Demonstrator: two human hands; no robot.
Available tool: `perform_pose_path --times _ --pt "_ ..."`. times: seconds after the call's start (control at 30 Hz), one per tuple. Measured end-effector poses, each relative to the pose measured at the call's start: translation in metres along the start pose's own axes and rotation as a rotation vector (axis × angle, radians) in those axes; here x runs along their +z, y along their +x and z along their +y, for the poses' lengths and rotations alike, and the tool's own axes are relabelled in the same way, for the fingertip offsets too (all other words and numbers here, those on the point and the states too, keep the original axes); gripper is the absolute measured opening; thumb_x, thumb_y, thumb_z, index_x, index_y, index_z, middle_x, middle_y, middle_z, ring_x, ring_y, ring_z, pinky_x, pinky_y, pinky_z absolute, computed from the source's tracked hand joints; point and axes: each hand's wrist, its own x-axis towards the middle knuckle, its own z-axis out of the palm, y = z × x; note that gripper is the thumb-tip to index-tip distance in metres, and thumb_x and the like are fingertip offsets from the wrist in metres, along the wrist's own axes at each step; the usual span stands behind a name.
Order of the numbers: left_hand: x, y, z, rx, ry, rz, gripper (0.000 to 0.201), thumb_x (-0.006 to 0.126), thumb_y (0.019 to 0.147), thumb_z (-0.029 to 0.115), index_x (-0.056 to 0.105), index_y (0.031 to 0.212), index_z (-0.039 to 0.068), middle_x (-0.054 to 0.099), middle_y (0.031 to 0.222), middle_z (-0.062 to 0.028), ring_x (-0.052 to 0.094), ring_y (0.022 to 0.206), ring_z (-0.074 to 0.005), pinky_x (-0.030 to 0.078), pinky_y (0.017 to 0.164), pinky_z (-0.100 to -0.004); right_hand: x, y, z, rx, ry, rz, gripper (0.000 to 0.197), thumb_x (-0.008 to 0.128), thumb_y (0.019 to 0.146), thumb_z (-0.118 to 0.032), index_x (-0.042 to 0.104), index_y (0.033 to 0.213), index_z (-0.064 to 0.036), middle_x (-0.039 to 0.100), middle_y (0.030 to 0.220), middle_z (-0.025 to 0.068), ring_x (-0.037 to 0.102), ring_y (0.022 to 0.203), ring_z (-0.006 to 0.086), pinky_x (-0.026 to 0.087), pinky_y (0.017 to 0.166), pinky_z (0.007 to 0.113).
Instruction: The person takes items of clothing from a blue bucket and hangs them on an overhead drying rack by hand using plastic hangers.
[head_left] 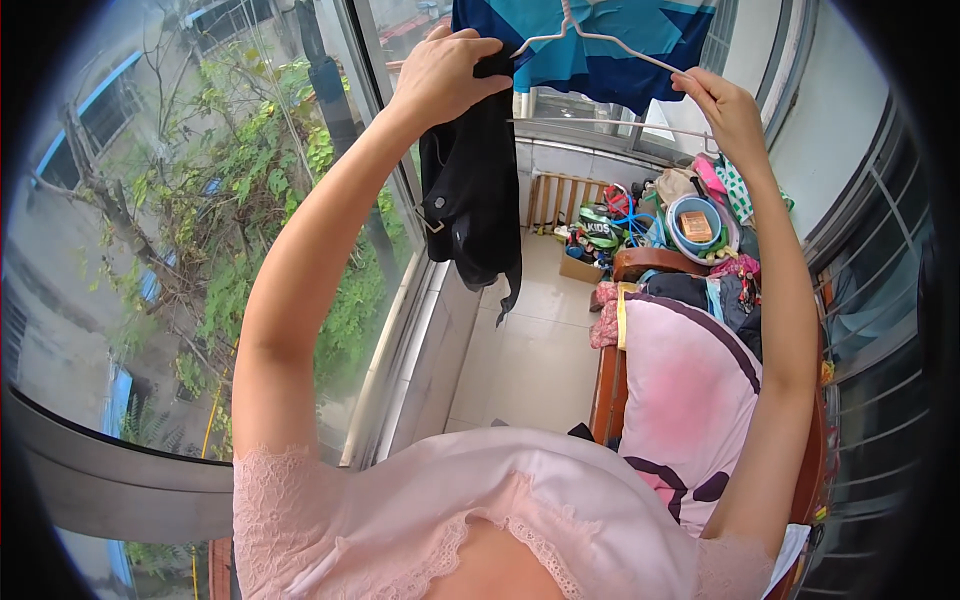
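Pink lace-trimmed top [420, 500] is filling lower foreground. Left hand [447, 75] is gripping upper end of black garment [470, 180], fingers folded, at left end of white hanger [640, 54]; right hand [730, 115] is pinching hanger's right end, thumb against fingers. Black garment is hanging below, beside window frame [364, 60]. Blue patterned cloth [590, 80] is hanging behind hanger; pink cushion [690, 380] is lying at right.

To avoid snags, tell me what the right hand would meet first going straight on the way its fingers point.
Beyond the white clothes hanger it pinches, the right hand would probably meet the hanging blue patterned cloth first, though the depth between them is unclear.
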Motion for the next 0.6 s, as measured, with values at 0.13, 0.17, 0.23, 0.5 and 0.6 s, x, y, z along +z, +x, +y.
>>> perform_pose_path --times 0.13,0.17,0.23,0.5,0.6 --pt "0.005 0.001 -0.005 -0.271 -0.359 -0.17 0.028 0.059 0.085 0.031 0.055 0.085 0.003 0.046 0.066 -0.0005 0.043 0.061 -0.0083 0.035 0.057 -0.0241 0.026 -0.003 0.007 0.018 0.094 0.014 0.031 0.051 0.087 -0.039 0.065 0.089 -0.0118 0.061 0.072 0.0026 0.055 0.062 0.019 0.041 0.057 0.029" --pt "-0.002 0.006 0.007 -0.324 -0.49 -0.156 0.023 0.059 0.085 0.024 0.056 0.086 0.002 0.052 0.068 -0.0034 0.047 0.061 -0.011 0.039 0.058 -0.0266 0.03 -0.006 0.006 -0.064 -0.045 0.121 0.026 0.054 0.085 -0.035 0.064 0.093 -0.012 0.06 0.078 0.0031 0.054 0.069 0.0197 0.042 0.061 0.03" --pt "-0.007 0.005 0.02 -0.385 -0.651 -0.143 0.016 0.058 0.085 0.015 0.057 0.086 -0.001 0.056 0.066 -0.0042 0.05 0.062 -0.0109 0.042 0.058 -0.0278 0.04 -0.008 -0.014 -0.245 -0.329 0.431 0.031 0.065 0.078 -0.025 0.059 0.105 -0.0115 0.056 0.095 0.0042 0.05 0.089 0.0228 0.042 0.074 0.032" --pt "-0.009 -0.001 0.016 -0.439 -0.785 -0.153 0.016 0.057 0.085 0.014 0.057 0.086 -0.001 0.055 0.067 -0.0004 0.049 0.065 -0.0063 0.042 0.058 -0.0248 0.134 -0.144 -0.102 0.048 0.431 -0.738 0.064 0.065 0.071 -0.049 0.049 0.11 -0.0014 0.061 0.079 0.0124 0.059 0.062 0.0285 0.046 0.059 0.035" --pt "-0.011 0.004 0.016 -0.459 -0.887 -0.162 0.016 0.057 0.086 0.015 0.057 0.087 -0.001 0.055 0.07 0.0012 0.048 0.067 -0.0054 0.041 0.06 -0.0238 0.166 -0.184 -0.073 -0.129 0.24 -0.804 0.06 0.063 0.073 -0.049 0.051 0.109 -0.0016 0.055 0.102 0.0151 0.057 0.087 0.0344 0.047 0.07 0.04"
